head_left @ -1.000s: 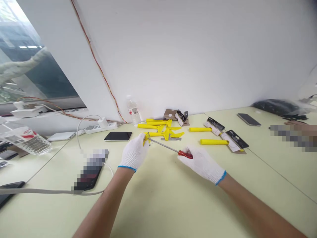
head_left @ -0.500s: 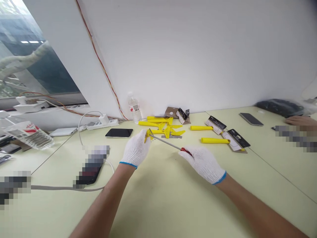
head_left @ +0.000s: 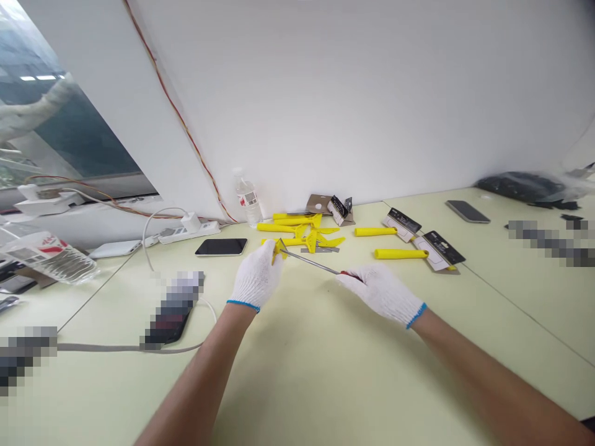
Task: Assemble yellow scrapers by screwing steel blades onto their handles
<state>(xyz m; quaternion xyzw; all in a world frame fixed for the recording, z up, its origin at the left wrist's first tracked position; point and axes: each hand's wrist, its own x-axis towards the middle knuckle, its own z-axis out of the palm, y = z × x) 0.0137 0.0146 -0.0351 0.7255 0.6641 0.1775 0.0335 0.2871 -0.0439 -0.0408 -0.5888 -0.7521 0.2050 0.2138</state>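
My left hand (head_left: 256, 277), in a white knit glove with blue trim, is closed around a yellow scraper (head_left: 279, 249); most of it is hidden by the fingers. My right hand (head_left: 379, 291), gloved the same way, grips the red handle of a screwdriver (head_left: 311, 262). Its long metal shaft points left, and the tip meets the scraper's head. Just beyond my hands lie several yellow scrapers (head_left: 302, 242) in a loose pile with flat metal blades (head_left: 325, 250) among them. Two more scrapers with yellow handles (head_left: 400, 254) lie to the right, their heads in cardboard sleeves (head_left: 439, 253).
A water bottle (head_left: 249, 201) stands by the wall beside opened cardboard packaging (head_left: 341, 209). Phones lie left (head_left: 222, 247) and right (head_left: 467, 211). Farther left are a power strip (head_left: 189, 230), cables and a bottle (head_left: 53, 254) on its side. A black bag (head_left: 515, 186) lies far right.
The view has shifted slightly. My right hand has turned a little around the screwdriver handle, and less red shows. At far right, another person's hand has left the view.
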